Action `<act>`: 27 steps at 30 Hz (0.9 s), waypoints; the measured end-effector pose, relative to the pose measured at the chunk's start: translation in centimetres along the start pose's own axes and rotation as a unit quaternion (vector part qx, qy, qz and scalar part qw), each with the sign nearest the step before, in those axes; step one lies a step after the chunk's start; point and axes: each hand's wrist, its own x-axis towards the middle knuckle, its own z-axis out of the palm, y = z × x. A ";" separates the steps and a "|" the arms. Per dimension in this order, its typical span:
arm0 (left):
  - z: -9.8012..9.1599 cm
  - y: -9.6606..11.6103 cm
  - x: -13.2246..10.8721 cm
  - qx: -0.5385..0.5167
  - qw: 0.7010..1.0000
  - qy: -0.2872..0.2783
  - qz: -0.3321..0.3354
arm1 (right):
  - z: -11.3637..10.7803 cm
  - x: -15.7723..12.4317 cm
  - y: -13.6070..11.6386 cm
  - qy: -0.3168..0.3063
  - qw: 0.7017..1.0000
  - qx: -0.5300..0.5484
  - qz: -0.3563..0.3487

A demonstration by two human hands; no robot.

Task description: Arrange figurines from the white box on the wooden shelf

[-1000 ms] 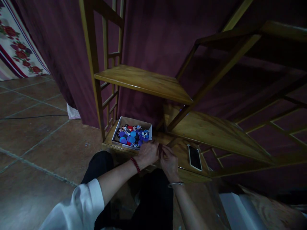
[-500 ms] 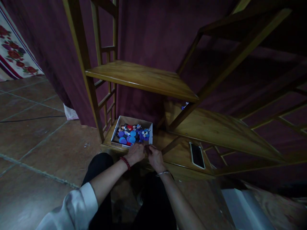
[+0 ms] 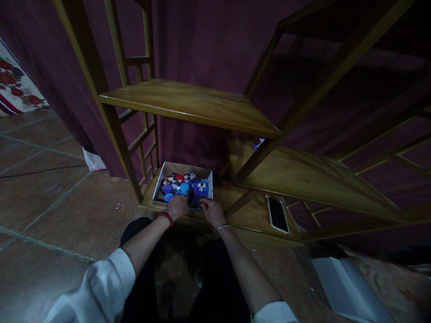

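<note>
A shallow white box of small blue, red and black toy pieces sits on the lowest wooden shelf board. My left hand, with a red bead bracelet on the wrist, reaches into the near edge of the box, fingers curled over the pieces. Beside it, my right hand, wearing a thin metal bangle, rests at the box's near right corner with fingers bent down. What either hand holds is hidden.
A black phone lies flat on the same board to the right. Wooden shelves and slanted uprights rise above and to the right. Tiled floor spreads left. A white and wooden object stands at lower right.
Both hands have moved forward from the shelf's front edge to the box, the left now in among the pieces. The view has shifted closer and lower.
</note>
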 end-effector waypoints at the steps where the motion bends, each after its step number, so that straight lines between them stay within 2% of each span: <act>1: 0.0 0.0 0.1 0.000 1.000 0.001 -0.001 | 0.1 0.2 0.1 -0.005 1.000 -0.003 0.000; 10: 0.3 0.2 1.3 0.004 1.000 -0.014 -0.020 | 0.9 1.8 0.5 -0.068 0.997 -0.021 0.011; 16: -0.1 0.8 2.0 0.019 0.998 -0.042 -0.047 | 1.6 2.5 1.1 -0.071 0.997 0.005 0.037; 27: 0.4 1.1 2.0 0.058 0.998 -0.011 -0.017 | 2.6 3.7 2.0 -0.084 0.993 0.048 0.064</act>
